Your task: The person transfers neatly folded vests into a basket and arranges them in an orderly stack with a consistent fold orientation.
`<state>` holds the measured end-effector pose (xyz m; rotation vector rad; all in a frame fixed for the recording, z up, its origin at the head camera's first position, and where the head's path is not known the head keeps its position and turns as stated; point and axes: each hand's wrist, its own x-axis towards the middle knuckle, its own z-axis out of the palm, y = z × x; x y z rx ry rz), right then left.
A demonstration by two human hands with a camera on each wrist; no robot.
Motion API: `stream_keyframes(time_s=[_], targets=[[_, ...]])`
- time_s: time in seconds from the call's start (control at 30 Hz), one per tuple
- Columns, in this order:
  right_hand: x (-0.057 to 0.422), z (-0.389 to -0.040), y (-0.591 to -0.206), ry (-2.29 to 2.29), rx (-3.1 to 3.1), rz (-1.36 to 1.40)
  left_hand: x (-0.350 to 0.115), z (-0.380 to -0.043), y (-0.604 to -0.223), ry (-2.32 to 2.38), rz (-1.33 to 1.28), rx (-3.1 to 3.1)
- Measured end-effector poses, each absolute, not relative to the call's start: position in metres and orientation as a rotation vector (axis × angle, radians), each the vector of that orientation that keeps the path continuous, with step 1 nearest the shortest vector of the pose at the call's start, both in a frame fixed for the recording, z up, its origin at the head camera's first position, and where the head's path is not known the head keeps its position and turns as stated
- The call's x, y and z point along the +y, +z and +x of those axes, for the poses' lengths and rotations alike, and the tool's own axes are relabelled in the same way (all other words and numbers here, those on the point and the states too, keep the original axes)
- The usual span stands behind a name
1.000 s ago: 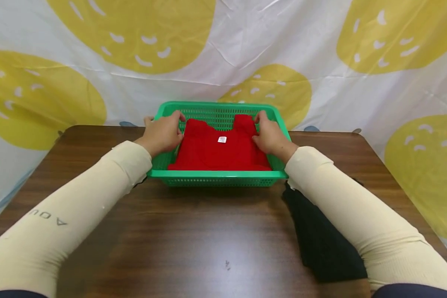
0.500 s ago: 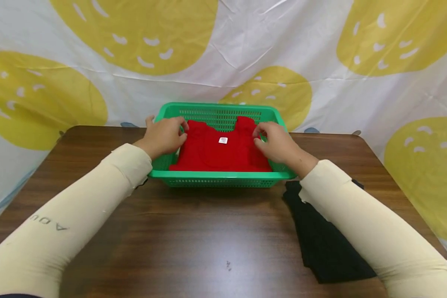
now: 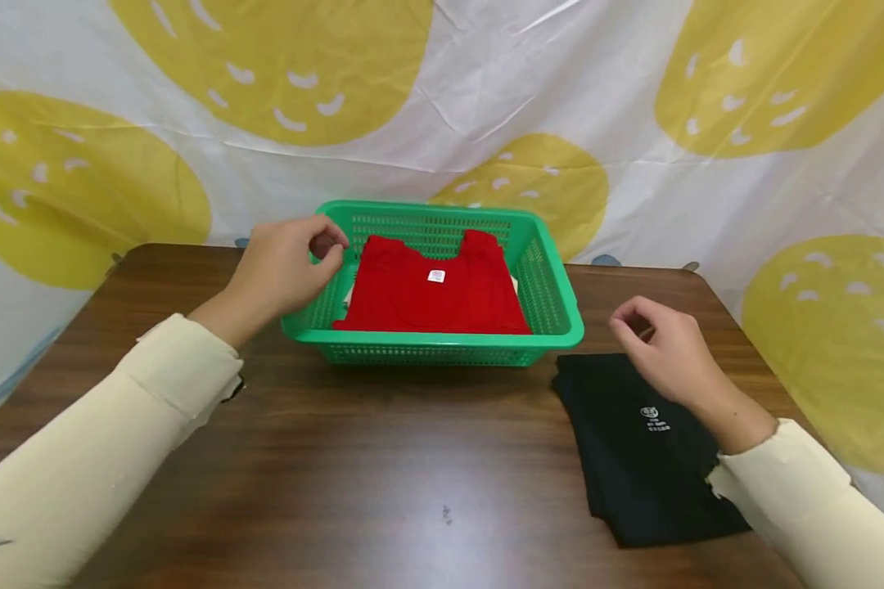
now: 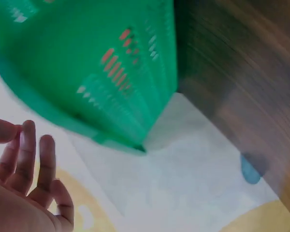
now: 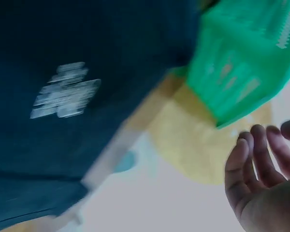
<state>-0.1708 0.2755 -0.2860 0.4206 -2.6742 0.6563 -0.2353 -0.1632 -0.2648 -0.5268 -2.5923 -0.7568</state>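
Note:
A folded red shirt (image 3: 442, 298) with a white neck label lies inside the green basket (image 3: 435, 339) at the back middle of the table. My left hand (image 3: 280, 262) hovers over the basket's left rim with loosely bent fingers and holds nothing. In the left wrist view the same hand (image 4: 31, 188) is apart from the basket's outer wall. Off to the right, my right hand (image 3: 670, 348) is above a folded black garment (image 3: 633, 458) with a small white print. Nothing is in that hand; the right wrist view shows its fingers (image 5: 261, 154) loosely bent and apart from the cloth.
The brown wooden table (image 3: 383, 458) extends in front of the basket and to its left. Behind it hangs a white curtain (image 3: 530, 74) with big yellow shapes. Something pale shows beneath the red shirt's edges in the basket.
Both hands have left the red shirt. My left hand has moved a little left and up, while my right hand has gone right, out of the basket to above the black garment.

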Motion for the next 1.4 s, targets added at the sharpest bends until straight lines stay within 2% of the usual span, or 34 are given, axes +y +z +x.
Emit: stream_keyframes(time_s=[0.33, 0.57, 0.9, 1.4], targets=[[0.321, -0.163, -0.321, 0.427, -3.102, 0.383, -0.155, -0.150, -0.280, -0.708, -0.849, -2.257], [0.335, -0.157, -0.330, 0.409, -3.297, 0.455, -0.132, -0.115, -0.303, -0.742, -0.953, -2.327], [0.331, -0.156, -0.330, 0.405, -3.416, 0.593, -0.126, -0.102, -0.317, -0.753, -0.978, -2.456], [0.281, -0.140, -0.326, 0.236, -3.541, 0.647, -0.127, -0.104, -0.324, -0.774, -0.939, -2.602]])
